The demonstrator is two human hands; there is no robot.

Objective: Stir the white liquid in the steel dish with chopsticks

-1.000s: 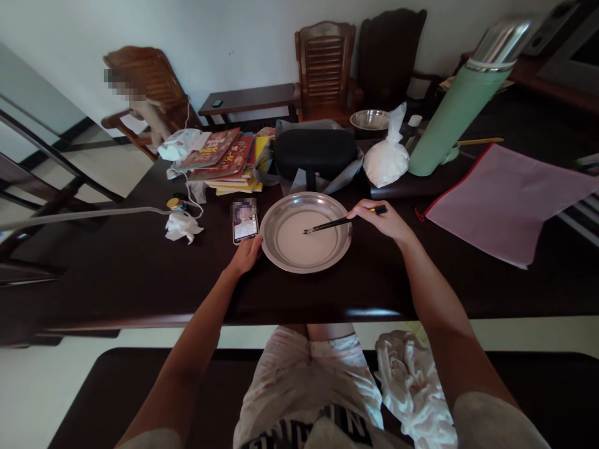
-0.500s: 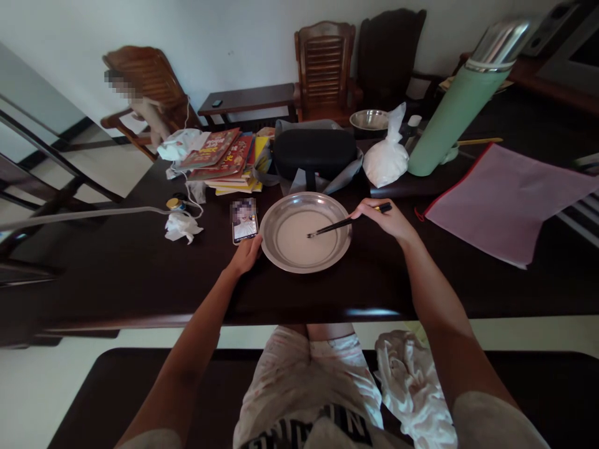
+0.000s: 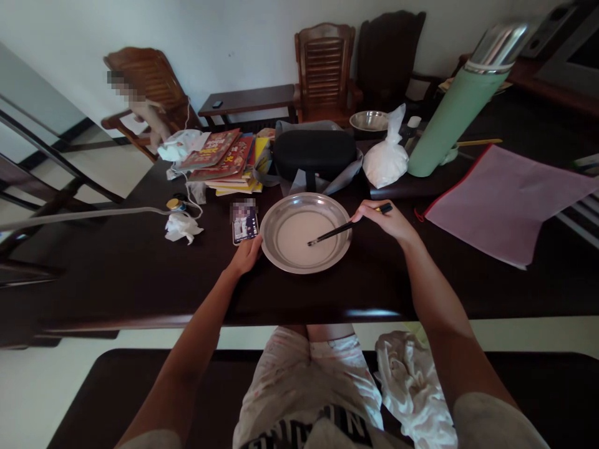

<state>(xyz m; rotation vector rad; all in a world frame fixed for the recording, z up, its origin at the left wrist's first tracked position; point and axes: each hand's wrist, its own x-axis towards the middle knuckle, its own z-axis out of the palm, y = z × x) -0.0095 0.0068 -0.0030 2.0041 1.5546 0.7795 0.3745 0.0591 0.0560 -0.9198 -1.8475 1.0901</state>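
A wide metal basin (image 3: pixel 270 254) stands on the dark table in front of me, with a whitish liquid (image 3: pixel 299 234) covering its bottom. My left hand (image 3: pixel 246 255) grips the basin's left rim, thumb by the edge. In my right hand (image 3: pixel 381 217) is a pair of black chopsticks (image 3: pixel 334 232), slanting down to the left over the basin. Their tips reach the white liquid near its middle. Just left of the basin, a phone (image 3: pixel 244 224) with a lit screen lies close to my left fingers.
Behind the basin sit a black case (image 3: pixel 314 148) and a knotted plastic bag of white powder (image 3: pixel 384 163). A green thermos (image 3: pixel 461 118) stands to the right, near a pinkish cloth bag (image 3: pixel 508 202). Books (image 3: pixel 224 156) and crumpled tissue (image 3: pixel 181 227) lie left. A person (image 3: pixel 150 115) is beyond the table.
The chopstick tips have shifted slightly toward me within the basin. The picture on the phone's screen is different. My left hand stays at the rim.
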